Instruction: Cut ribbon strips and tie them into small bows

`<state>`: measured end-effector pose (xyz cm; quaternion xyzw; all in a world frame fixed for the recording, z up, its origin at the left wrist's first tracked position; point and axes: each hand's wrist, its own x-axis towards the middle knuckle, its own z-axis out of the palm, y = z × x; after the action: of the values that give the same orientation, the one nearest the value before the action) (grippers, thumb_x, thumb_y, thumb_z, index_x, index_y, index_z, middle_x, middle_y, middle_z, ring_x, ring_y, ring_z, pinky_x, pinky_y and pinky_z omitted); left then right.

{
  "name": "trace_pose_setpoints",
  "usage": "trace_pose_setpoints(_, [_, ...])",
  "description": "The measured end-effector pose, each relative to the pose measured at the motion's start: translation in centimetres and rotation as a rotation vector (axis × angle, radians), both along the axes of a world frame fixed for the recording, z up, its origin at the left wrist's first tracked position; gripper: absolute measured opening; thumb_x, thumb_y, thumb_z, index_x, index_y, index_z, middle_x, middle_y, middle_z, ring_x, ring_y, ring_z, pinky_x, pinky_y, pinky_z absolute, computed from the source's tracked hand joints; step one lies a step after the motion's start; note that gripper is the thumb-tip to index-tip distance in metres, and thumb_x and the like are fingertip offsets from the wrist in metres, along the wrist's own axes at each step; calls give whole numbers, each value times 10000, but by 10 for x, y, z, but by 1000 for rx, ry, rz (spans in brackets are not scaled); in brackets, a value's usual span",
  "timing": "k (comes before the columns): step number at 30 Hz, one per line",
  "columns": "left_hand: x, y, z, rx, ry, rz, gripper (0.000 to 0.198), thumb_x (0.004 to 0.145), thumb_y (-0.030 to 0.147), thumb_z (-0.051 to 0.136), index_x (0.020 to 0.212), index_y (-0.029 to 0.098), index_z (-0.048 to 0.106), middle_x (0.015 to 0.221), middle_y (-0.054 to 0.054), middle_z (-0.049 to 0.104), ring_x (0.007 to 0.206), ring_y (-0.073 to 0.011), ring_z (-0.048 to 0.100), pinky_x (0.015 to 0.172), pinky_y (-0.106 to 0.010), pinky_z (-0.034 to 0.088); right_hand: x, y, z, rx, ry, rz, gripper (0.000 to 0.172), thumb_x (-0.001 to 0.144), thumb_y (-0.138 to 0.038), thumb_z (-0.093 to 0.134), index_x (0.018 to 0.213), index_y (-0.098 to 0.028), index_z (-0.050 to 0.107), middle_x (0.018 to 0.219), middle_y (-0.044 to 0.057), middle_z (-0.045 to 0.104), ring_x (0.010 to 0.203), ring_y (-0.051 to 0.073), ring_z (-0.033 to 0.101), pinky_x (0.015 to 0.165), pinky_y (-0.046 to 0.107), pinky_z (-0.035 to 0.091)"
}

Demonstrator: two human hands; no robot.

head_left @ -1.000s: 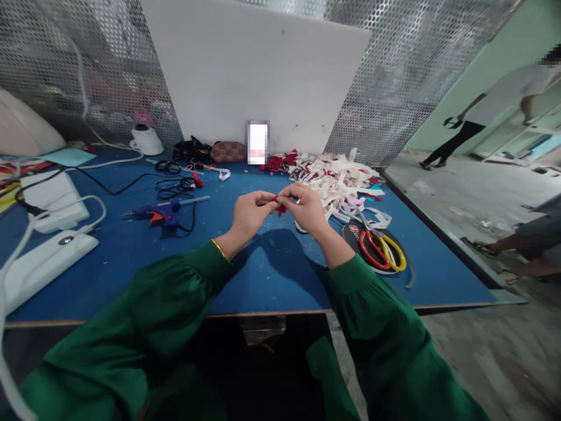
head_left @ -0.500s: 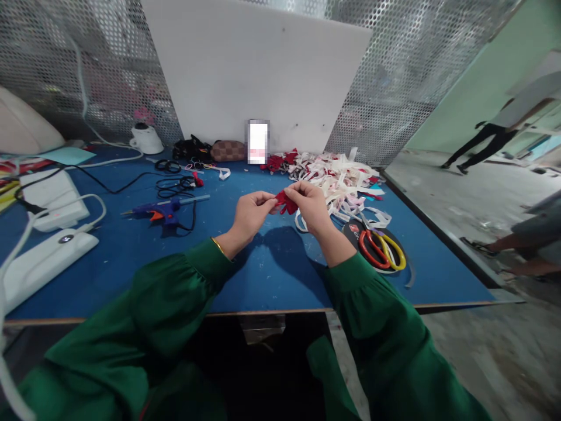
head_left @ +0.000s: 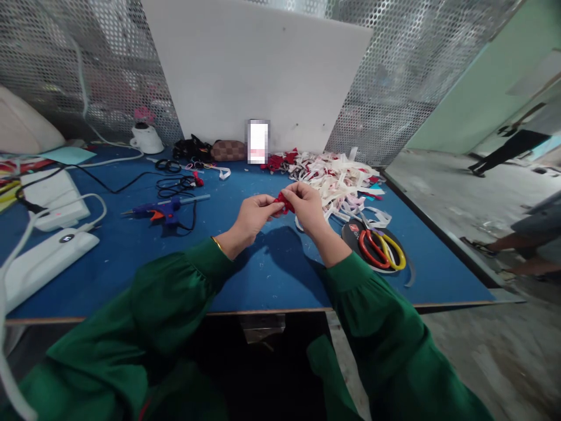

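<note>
A small piece of red ribbon or fabric [head_left: 284,202] is held above the blue table [head_left: 272,269], partly covered by fingers. My left hand [head_left: 253,219] pinches its left side between thumb and fingers. On its right side, my right hand [head_left: 307,207] grips it the same way, and the two hands almost touch. Behind my right hand lies a heap of white, pink and red ribbon scraps [head_left: 344,175]. Red- and yellow-handled scissors [head_left: 372,250] rest on a dark round spool to the right.
A blue glue gun [head_left: 164,211] with its cable lies to the left. White power devices [head_left: 52,263] are at the far left. A bright-screened phone [head_left: 258,142] and a checked pouch [head_left: 228,150] stand at the back. People [head_left: 511,149] are beyond the table's right side.
The red piece looks more bunched between my fingertips. My left hand has shifted slightly right and my fingers have changed their hold a little. A person in the background has moved.
</note>
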<state>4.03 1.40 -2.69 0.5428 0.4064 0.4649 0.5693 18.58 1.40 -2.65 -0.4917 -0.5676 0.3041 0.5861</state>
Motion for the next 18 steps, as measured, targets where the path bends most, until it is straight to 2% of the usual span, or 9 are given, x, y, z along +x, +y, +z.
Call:
trace_pose_setpoints(3, [0, 0, 1, 14, -41, 73, 247, 651, 407, 794, 683, 186, 689, 659, -27, 687, 643, -141, 592, 618, -261, 414, -1, -2, 5, -97, 166, 67, 337, 734, -526, 719, 773, -204, 628, 650, -26, 581, 577, 104, 483, 551, 254, 395])
trace_pose_setpoints(6, [0, 0, 2, 38, -64, 148, 248, 658, 410, 792, 699, 186, 693, 650, -12, 674, 633, -134, 589, 627, -259, 413, -2, -5, 8, -214, 216, 133, 418, 662, -580, 769, 750, -193, 638, 654, -11, 611, 597, 106, 522, 567, 251, 418])
trace_pose_setpoints(10, [0, 1, 1, 9, -72, 158, 249, 658, 412, 794, 709, 185, 705, 650, -8, 667, 633, -132, 592, 625, -256, 405, -3, -5, 5, -198, 215, 149, 353, 615, -472, 822, 686, -187, 625, 576, -25, 588, 553, 96, 492, 549, 247, 386])
trace_pose_setpoints(15, [-1, 2, 1, -11, -53, 142, 314, 657, 479, 800, 706, 183, 704, 694, -21, 679, 679, -141, 595, 647, -261, 415, -1, -3, 4, -138, 119, 121, 243, 668, -382, 765, 664, -185, 623, 570, -24, 575, 571, 110, 513, 569, 261, 400])
trace_pose_setpoints(18, [-1, 3, 1, -11, -84, 131, 319, 651, 462, 815, 677, 175, 678, 668, -14, 654, 660, -127, 568, 652, -257, 419, 0, -5, 7, -117, 87, 165, 217, 686, -354, 747, 666, -185, 612, 582, -24, 571, 577, 111, 505, 579, 266, 408])
